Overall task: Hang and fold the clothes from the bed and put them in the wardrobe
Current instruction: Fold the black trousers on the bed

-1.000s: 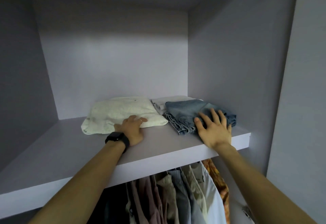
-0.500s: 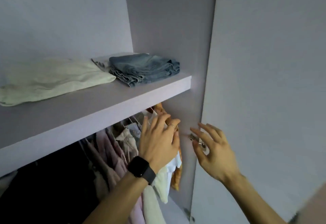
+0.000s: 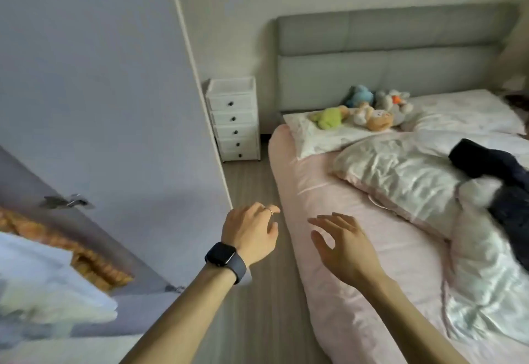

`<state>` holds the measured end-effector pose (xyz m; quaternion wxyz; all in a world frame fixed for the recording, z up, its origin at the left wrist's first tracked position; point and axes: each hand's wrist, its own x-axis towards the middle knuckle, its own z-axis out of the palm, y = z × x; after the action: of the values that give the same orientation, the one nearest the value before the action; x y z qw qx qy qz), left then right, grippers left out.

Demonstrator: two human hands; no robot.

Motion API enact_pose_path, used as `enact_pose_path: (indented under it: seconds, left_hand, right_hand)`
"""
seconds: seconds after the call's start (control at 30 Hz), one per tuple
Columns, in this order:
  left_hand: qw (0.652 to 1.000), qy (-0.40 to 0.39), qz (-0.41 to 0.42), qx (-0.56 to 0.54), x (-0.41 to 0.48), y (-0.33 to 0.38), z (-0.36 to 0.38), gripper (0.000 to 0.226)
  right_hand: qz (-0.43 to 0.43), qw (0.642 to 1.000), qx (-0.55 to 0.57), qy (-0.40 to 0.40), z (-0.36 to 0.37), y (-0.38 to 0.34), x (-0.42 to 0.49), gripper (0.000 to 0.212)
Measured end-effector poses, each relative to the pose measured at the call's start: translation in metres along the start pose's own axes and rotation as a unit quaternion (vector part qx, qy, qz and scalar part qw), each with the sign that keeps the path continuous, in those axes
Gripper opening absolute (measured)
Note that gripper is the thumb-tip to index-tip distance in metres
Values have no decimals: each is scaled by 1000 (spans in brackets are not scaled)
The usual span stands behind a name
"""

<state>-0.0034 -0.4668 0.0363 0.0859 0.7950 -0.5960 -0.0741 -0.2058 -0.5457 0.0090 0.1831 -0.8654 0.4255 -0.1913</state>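
Note:
A dark navy garment (image 3: 498, 174) lies crumpled on the white duvet (image 3: 400, 177) at the right of the pink-sheeted bed (image 3: 329, 197). My left hand (image 3: 252, 232), with a black watch on the wrist, hangs empty over the floor strip, fingers relaxed. My right hand (image 3: 343, 243) hovers empty over the bed's near edge with fingers spread. The open wardrobe door (image 3: 108, 105) fills the left. Hanging clothes (image 3: 43, 272), white and orange, show at the lower left inside the wardrobe.
A white drawer unit (image 3: 234, 118) stands against the wall between door and grey headboard (image 3: 395, 57). Several plush toys (image 3: 363, 108) sit on a pillow (image 3: 320, 137). A narrow wooden floor strip (image 3: 254, 180) runs between wardrobe door and bed.
The view has swung from the wardrobe shelf to the bed. Both hands left the folded clothes on the shelf, dropped, and now hang empty between door and bed.

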Motion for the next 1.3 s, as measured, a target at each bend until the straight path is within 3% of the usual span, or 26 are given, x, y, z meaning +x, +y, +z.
enact_pose_path:
  seconds: [0.03,0.1,0.3,0.47,0.67,0.77,1.03,1.3]
  left_hand:
    - [999,-14,43,-4,20,37,15,38]
    - [997,-37,58,-23,36,60,26,38]
    - [965,-130,228,0,76,210,70,39]
    - [917,-168,361,3,82,304,86,40]
    - [870,-171,463,15,75,354,99,39]
    - [858,-174,482,24,84,371,107,40]
    - [862,-181,473,39,140,420,136,37]
    - [884,-191,421,63,221,464,197,43]
  right_hand:
    - [53,998,-13,4,-18,33,-21,31]
    - [82,996,-25,-2,-29,56,-38,33]
    - [284,952,-63,95,-99,138,-128,33]
    - [411,891,-94,166,-136,158,-193,33]
    - [501,827,-104,232,-142,156,-235,36]
    - [519,812,-97,248,-138,163,-239,38]
    - [516,812,-75,263,-146,231,-209,40]
    - [515,832,-34,204,-152,348,-155,52]
